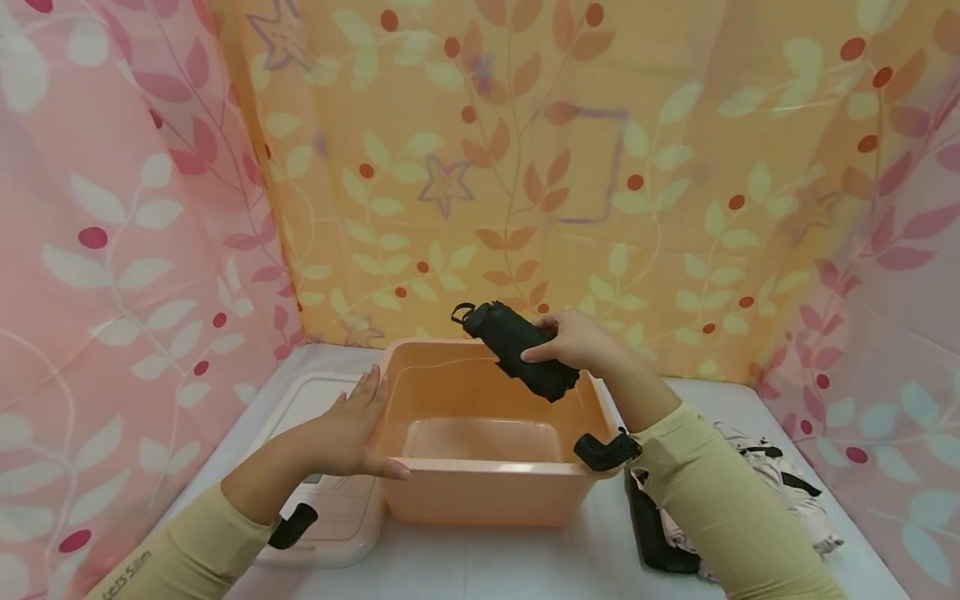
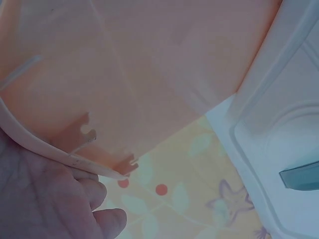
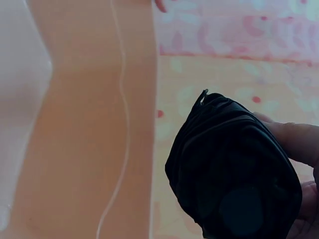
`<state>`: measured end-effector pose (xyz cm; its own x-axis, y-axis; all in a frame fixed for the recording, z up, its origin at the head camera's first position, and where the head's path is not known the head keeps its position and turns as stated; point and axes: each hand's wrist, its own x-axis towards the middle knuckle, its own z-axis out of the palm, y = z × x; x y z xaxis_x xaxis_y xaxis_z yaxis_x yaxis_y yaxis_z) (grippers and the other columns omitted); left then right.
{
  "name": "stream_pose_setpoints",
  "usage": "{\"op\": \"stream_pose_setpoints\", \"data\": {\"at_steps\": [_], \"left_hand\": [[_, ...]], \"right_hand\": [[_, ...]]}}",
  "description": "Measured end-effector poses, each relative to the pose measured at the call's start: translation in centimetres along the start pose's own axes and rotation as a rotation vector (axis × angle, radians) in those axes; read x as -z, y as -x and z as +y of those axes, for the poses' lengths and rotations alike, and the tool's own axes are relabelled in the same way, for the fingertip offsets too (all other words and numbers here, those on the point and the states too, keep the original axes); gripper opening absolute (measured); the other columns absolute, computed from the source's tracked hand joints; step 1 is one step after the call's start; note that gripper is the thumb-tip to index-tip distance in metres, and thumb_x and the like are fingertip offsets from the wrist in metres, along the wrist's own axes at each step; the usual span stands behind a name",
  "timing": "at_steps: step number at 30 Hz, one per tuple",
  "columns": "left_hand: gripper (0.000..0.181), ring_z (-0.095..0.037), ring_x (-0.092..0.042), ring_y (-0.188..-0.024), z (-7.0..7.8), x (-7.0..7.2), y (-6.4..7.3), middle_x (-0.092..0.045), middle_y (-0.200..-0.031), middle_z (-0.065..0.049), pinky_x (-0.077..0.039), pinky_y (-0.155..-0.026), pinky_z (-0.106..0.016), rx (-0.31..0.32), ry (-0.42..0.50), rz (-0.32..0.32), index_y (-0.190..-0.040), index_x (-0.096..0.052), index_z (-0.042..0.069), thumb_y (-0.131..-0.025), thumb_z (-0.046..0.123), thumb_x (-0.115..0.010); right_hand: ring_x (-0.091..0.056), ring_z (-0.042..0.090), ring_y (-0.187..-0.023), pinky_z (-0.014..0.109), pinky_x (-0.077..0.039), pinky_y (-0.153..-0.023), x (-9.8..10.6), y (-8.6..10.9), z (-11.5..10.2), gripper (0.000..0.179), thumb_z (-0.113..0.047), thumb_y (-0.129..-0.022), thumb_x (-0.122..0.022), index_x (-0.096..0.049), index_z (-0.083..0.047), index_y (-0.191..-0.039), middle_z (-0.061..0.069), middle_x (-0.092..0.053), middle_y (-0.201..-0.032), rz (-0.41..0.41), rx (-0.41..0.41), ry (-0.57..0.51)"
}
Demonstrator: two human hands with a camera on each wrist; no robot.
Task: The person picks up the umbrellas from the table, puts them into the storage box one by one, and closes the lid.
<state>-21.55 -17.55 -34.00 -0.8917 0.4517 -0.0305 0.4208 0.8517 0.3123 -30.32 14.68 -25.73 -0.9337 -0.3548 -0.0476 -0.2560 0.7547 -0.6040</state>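
Observation:
A black folded umbrella (image 1: 517, 342) with a small loop at its far end is gripped by my right hand (image 1: 581, 342), thumb on the near side. It is held at a slant over the back right part of a peach plastic bin (image 1: 480, 496). No contents show inside the bin. My left hand (image 1: 341, 433) rests on the bin's left rim with fingers extended and the thumb at the front corner. In the left wrist view its palm lies against the rim. The right wrist view shows the umbrella's bunched end (image 3: 232, 164) close up, the fingers partly hidden behind it.
A pale lid (image 1: 322, 533) lies on the white table left of the bin, with a grey-green latch (image 2: 301, 177). To the right are a light patterned cloth bundle (image 1: 798, 508) with black straps and a black item (image 1: 648, 533), partly behind my forearm. Patterned curtains (image 1: 510, 183) surround the table.

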Motion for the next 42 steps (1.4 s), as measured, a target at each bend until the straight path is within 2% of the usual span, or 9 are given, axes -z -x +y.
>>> {"op": "stream_pose_setpoints", "data": {"at_steps": [4,13,17,24,34,42], "left_hand": [[0.131,-0.038,0.003,-0.137,0.1,0.0,0.0,0.008,-0.149,-0.025,-0.007,-0.105,-0.059,0.005,0.002,0.000,-0.143,-0.003,-0.007,-0.060,0.076,-0.061],[0.131,-0.035,0.006,-0.138,0.6,-0.4,-0.4,0.012,-0.150,-0.020,-0.007,-0.106,-0.058,0.032,0.002,-0.024,-0.145,-0.001,-0.003,-0.059,0.075,-0.062],[0.132,-0.034,0.007,-0.138,1.0,-0.3,-0.2,0.012,-0.150,-0.020,-0.007,-0.107,-0.057,0.035,-0.013,-0.035,-0.145,0.000,-0.003,-0.058,0.078,-0.060],[0.132,-0.033,0.008,-0.138,1.4,-0.1,-0.1,0.013,-0.150,-0.020,-0.007,-0.107,-0.057,0.033,-0.005,-0.039,-0.145,0.002,-0.001,-0.058,0.078,-0.059],[0.131,-0.032,0.009,-0.138,1.7,-0.4,0.2,0.012,-0.151,-0.018,-0.006,-0.107,-0.057,0.040,0.000,-0.042,-0.145,0.003,0.001,-0.059,0.077,-0.059],[0.131,-0.031,0.009,-0.138,2.0,-0.4,0.6,0.013,-0.151,-0.017,-0.007,-0.107,-0.056,0.029,-0.005,-0.041,-0.146,0.002,0.001,-0.059,0.079,-0.058]], "right_hand": [[-0.059,0.019,-0.076,0.030,-0.049,-0.067,-1.1,-1.1,-1.0,0.038,-0.034,-0.075,-0.075,-0.063,-0.009,-0.101,0.006,-0.061,-0.092,-0.019,0.009,0.081],[-0.057,0.019,-0.076,0.029,-0.049,-0.067,-3.9,-2.9,-1.6,0.034,-0.030,-0.072,-0.078,-0.066,-0.010,-0.097,0.003,-0.062,-0.086,-0.093,0.052,0.095],[-0.057,0.019,-0.078,0.030,-0.049,-0.069,-4.6,-3.8,-2.0,0.033,-0.029,-0.073,-0.077,-0.067,-0.010,-0.098,0.003,-0.062,-0.087,-0.137,0.056,0.121],[-0.057,0.020,-0.079,0.030,-0.049,-0.070,-5.0,-4.9,-3.1,0.039,-0.033,-0.070,-0.079,-0.067,-0.010,-0.098,0.003,-0.061,-0.088,-0.163,0.029,0.215],[-0.056,0.021,-0.076,0.029,-0.049,-0.064,-6.9,-5.3,-3.2,0.035,-0.030,-0.069,-0.080,-0.065,-0.007,-0.092,0.005,-0.059,-0.086,-0.198,0.003,0.190],[-0.058,0.020,-0.073,0.028,-0.049,-0.060,-8.2,-5.3,-3.2,0.030,-0.028,-0.070,-0.079,-0.066,-0.006,-0.086,0.006,-0.061,-0.082,-0.219,0.028,0.130]]}}
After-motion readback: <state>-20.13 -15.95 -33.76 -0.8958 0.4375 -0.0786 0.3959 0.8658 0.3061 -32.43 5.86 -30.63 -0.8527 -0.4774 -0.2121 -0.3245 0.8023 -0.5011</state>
